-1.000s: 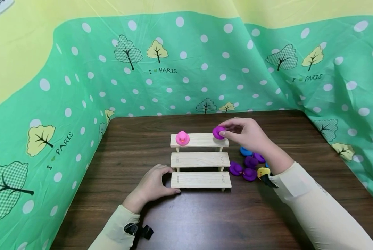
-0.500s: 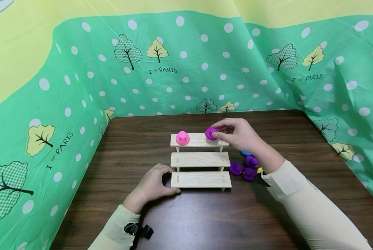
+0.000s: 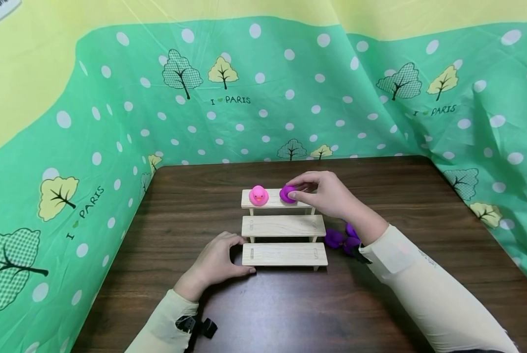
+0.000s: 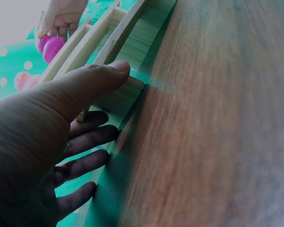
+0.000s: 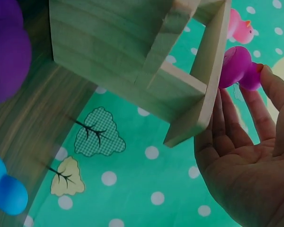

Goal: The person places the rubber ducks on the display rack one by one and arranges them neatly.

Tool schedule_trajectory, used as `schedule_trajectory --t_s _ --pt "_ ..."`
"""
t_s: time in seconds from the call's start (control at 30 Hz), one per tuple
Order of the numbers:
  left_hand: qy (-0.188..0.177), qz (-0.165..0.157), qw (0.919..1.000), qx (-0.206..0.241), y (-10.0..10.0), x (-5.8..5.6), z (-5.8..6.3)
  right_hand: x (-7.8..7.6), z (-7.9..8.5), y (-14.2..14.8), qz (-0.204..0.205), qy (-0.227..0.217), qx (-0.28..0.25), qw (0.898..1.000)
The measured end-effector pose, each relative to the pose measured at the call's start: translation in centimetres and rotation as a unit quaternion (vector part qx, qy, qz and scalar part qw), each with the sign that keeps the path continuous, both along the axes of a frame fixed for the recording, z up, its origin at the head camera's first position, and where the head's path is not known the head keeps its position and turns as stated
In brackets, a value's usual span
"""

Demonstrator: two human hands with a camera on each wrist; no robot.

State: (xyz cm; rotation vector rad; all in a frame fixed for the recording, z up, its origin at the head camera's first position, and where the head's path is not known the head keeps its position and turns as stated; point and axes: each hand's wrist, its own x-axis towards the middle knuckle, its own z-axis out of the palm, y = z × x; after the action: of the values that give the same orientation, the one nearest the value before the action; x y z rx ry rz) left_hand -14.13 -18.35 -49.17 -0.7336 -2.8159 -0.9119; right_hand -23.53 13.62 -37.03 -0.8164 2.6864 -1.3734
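Note:
A pale wooden three-step stand point(image 3: 283, 226) stands on the table. On the left of its top step sits a pink rubber duck point(image 3: 258, 195). To the right of that duck, my right hand point(image 3: 327, 195) pinches a purple rubber duck point(image 3: 285, 194) between thumb and fingers, low at the top step. The right wrist view shows the held duck point(image 5: 235, 67) right at the step's edge, thumb by its beak. My left hand point(image 3: 217, 260) holds the stand's lower left end, thumb at the front corner and fingers behind, as the left wrist view also shows.
Several purple ducks point(image 3: 334, 239) lie on the dark wood table point(image 3: 281, 314) right of the stand, partly hidden by the right forearm. A blue duck point(image 5: 10, 193) shows in the right wrist view. A green dotted cloth point(image 3: 228, 132) walls the table's back and sides.
My right hand has carried the purple duck leftward along the top step, closer to the pink duck, and slightly down. The left hand and the stand have stayed in place.

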Motion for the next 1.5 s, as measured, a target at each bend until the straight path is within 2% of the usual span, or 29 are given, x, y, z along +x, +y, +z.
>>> schedule_trajectory --t_s 0.33,0.53,1.03,1.5 --pt "0.007 -0.003 1.0 -0.005 0.0 -0.1 -0.1 0.0 -0.1 -1.2 0.002 -0.002 0.016 1.0" --pt "-0.002 0.0 1.0 -0.004 0.0 -0.1 -0.1 0.0 -0.1 -1.5 0.001 0.003 0.023 1.0" --pt "0.004 -0.003 1.0 -0.005 0.0 -0.2 -0.1 -0.2 -0.6 -1.6 0.008 0.008 0.028 1.0" --pt "-0.001 -0.007 1.0 -0.003 0.0 -0.1 0.0 0.0 -0.4 -1.3 0.003 -0.008 0.029 1.0"
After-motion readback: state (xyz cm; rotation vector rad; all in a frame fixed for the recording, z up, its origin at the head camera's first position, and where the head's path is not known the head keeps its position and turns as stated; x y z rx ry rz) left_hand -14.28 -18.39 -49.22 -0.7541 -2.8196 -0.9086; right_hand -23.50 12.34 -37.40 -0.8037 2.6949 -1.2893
